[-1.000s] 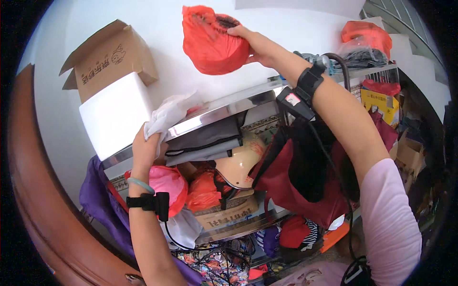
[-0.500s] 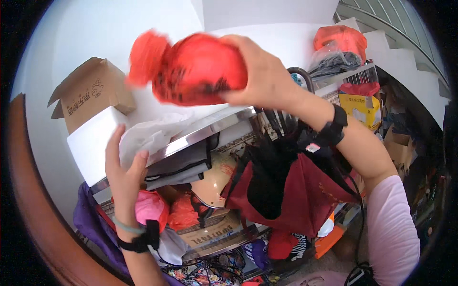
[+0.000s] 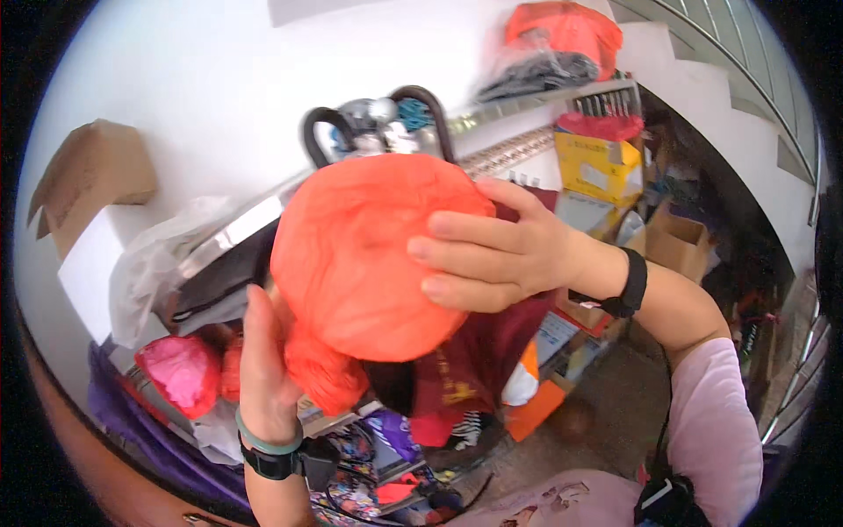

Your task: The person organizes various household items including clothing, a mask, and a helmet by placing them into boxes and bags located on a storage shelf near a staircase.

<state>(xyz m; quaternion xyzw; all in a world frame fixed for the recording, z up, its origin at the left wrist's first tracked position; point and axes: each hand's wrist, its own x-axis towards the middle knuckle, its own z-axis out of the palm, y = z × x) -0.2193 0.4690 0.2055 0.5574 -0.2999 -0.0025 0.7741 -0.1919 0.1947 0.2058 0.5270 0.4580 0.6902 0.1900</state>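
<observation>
A round, full red plastic bag (image 3: 369, 255) is held up in front of me, with its gathered, tied end (image 3: 325, 378) hanging at the lower left. My right hand (image 3: 500, 255) grips it from the right, fingers spread across its front and the thumb hidden. On the other side my left hand (image 3: 268, 369) is upright against the bag beside the tied end. One of its digits points straight up, while the rest are partly hidden by the bag. What the bag contains cannot be seen.
Behind the bag runs a metal-edged shelf (image 3: 237, 220) holding a white plastic bag (image 3: 158, 263), a white box (image 3: 83, 272) and an open cardboard box (image 3: 97, 180). An orange bag (image 3: 566, 35) lies at the far right end. A yellow box (image 3: 597, 167) stands below it, near the stairs (image 3: 702, 88).
The red bag has come down and nearer, turned so its tied end hangs low. My left hand, open and apart from it before, now meets its left side. The view has shifted right.
</observation>
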